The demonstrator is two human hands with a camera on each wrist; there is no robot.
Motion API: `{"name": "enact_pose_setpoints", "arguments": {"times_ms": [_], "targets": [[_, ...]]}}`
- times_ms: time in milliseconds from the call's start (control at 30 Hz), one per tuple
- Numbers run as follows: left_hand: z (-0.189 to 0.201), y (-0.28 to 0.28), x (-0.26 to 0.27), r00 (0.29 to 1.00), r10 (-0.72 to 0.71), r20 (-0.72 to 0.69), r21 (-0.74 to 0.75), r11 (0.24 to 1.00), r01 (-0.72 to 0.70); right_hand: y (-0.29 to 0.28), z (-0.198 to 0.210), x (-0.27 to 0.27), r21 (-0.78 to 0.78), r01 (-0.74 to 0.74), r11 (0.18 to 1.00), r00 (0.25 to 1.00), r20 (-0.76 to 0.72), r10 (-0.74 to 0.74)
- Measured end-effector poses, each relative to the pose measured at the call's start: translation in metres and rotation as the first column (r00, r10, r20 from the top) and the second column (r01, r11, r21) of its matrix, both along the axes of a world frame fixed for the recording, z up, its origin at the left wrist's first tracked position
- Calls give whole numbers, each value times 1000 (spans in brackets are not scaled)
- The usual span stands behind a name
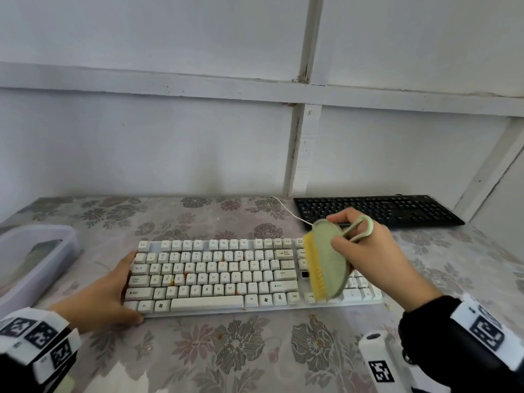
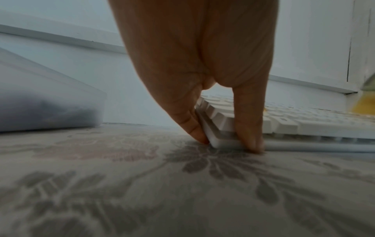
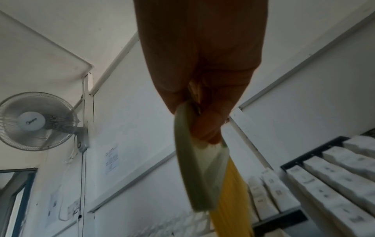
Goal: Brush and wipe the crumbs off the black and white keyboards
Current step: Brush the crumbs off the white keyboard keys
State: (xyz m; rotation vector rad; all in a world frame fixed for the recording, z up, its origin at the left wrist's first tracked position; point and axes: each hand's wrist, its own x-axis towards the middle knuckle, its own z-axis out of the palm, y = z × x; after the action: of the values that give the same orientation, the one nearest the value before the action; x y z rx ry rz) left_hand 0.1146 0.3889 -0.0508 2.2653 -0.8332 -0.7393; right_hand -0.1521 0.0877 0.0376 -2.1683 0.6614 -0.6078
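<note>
Right hand [image 1: 368,251] is gripping a pale green scrubbing brush [image 1: 329,259] by its loop handle, tilting the yellow bristles [image 1: 314,268] against the keys at the right end of the white keyboard [image 1: 215,276]. Left hand [image 1: 105,293] is bracing that keyboard's left end, its fingers [image 2: 194,126] and thumb pinching the near left corner against the floral tablecloth [image 1: 226,350]. Orange crumbs [image 1: 187,275] are dotting several keys. Behind the brush, the black keyboard [image 1: 377,209] is lying near the white wall [image 1: 170,137], well apart from a frosted plastic container [image 1: 37,256] at the table's left edge.
</note>
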Motion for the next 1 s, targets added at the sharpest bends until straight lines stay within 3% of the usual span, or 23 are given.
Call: {"name": "enact_pose_setpoints", "arguments": {"times_ms": [133,367,567,833,1000], "targets": [[1,1,0,1000,9,-11,0,1000,-9,6,0,20,-33,18,999,998,63,-16],[3,-4,-5,1000,2,-5,30,1000,-2,9,-13,16,-11,-55,998,983,-177,52],[2,-2,-2,1000,-13,4,27,1000,13,4,8,18,-4,31,1000,998,57,-31],[0,0,2,1000,-21,-22,63,998,22,12,-19,11,7,-96,995,984,-149,96],[-1,1,3,1000,-9,-22,48,999,11,6,-3,14,-9,-6,1000,999,33,6]]}}
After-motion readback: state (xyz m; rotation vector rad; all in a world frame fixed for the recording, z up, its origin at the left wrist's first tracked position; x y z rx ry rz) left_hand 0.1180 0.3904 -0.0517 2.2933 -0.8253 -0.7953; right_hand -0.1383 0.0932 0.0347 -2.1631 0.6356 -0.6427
